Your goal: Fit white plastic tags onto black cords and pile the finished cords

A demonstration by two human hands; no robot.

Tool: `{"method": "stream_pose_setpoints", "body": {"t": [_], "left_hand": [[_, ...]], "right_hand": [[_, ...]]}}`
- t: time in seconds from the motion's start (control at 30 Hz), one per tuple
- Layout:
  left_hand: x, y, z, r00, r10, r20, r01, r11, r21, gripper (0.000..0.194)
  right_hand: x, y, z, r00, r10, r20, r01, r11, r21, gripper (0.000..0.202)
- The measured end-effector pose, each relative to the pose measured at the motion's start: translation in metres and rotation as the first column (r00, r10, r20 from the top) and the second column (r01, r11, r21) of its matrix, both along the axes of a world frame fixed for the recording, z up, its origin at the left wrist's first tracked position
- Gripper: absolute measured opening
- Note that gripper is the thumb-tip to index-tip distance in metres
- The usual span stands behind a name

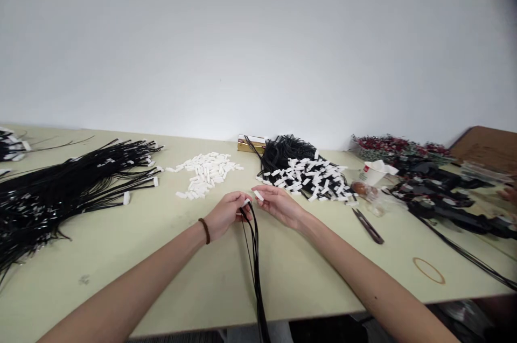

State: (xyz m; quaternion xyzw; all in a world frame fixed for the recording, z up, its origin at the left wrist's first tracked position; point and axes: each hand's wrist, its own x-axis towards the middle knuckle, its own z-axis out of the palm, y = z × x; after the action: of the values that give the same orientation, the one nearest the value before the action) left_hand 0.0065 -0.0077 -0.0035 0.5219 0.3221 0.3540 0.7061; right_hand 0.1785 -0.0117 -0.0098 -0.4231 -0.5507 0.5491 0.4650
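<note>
My left hand [231, 215], with a brown band at the wrist, is closed on a white connector [246, 202] at the upper end of several black wires [256, 257]. The wires hang down over the table's front edge. Just to the right, my right hand [278, 204] pinches a small white connector piece [258, 195] between thumb and fingertips. The two hands are close together but apart. Behind them lie a pile of loose white connectors [208, 170] and, to its right, a black wire bundle [287, 152] with white connector ends [319, 176].
Many black wires [72, 187] cover the table's left side. On the right are a paper cup [374, 172], a dark cutter [368, 226], a yellow ring [428, 270], red-and-green items [388, 144] and black parts [440, 197]. A gold box [250, 144] stands by the wall.
</note>
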Motion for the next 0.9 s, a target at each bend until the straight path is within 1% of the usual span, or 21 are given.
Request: {"method": "stream_pose_setpoints", "body": {"t": [0.1,0.2,0.27,0.33,0.4,0.43,0.5,0.57,0.63,0.77,0.9], "left_hand": [[0.001,-0.002,0.001,0.998,-0.034,0.052,0.039,0.995,-0.09,0.015],[0.002,-0.005,0.002,0.996,-0.055,0.065,0.065,0.986,-0.153,0.011],[0.003,-0.007,0.002,0.995,-0.066,0.07,0.076,0.984,-0.162,0.012],[0.004,-0.008,0.002,0.996,-0.065,0.064,0.074,0.985,-0.155,0.014],[0.005,-0.009,0.001,0.997,-0.055,0.047,0.061,0.987,-0.149,0.015],[0.005,-0.009,0.002,0.998,-0.048,0.041,0.054,0.988,-0.148,0.015],[0.006,-0.01,0.002,0.999,-0.032,0.037,0.037,0.988,-0.151,0.016],[0.007,-0.011,0.003,0.999,-0.016,0.041,0.023,0.987,-0.161,0.017],[0.007,-0.012,0.004,0.999,-0.001,0.05,0.01,0.984,-0.177,0.017],[0.008,-0.014,0.004,0.997,0.016,0.072,-0.001,0.977,-0.213,0.015],[0.008,-0.013,0.001,0.997,0.016,0.074,0.0,0.976,-0.217,0.012]], "right_hand": [[0.006,-0.005,0.001,0.995,0.003,-0.097,-0.008,0.998,-0.055,0.025],[0.007,-0.008,0.006,0.982,0.013,-0.19,-0.033,0.994,-0.103,0.025],[0.006,-0.011,0.01,0.978,0.026,-0.205,-0.052,0.991,-0.122,0.024],[0.004,-0.014,0.012,0.981,0.045,-0.187,-0.071,0.988,-0.134,0.026],[0.003,-0.016,0.012,0.989,0.041,-0.141,-0.056,0.993,-0.107,0.029],[0.002,-0.016,0.012,0.995,0.016,-0.102,-0.023,0.998,-0.064,0.031],[0.003,-0.016,0.012,0.998,-0.059,-0.006,0.059,0.996,0.069,0.031],[0.004,-0.017,0.012,0.99,-0.116,0.085,0.098,0.976,0.192,0.029],[0.005,-0.017,0.013,0.979,-0.117,0.169,0.073,0.966,0.25,0.03],[0.004,-0.02,0.017,0.934,-0.11,0.341,0.005,0.956,0.294,0.032],[0.002,-0.022,0.019,0.859,-0.185,0.478,-0.018,0.921,0.389,0.03]]}}
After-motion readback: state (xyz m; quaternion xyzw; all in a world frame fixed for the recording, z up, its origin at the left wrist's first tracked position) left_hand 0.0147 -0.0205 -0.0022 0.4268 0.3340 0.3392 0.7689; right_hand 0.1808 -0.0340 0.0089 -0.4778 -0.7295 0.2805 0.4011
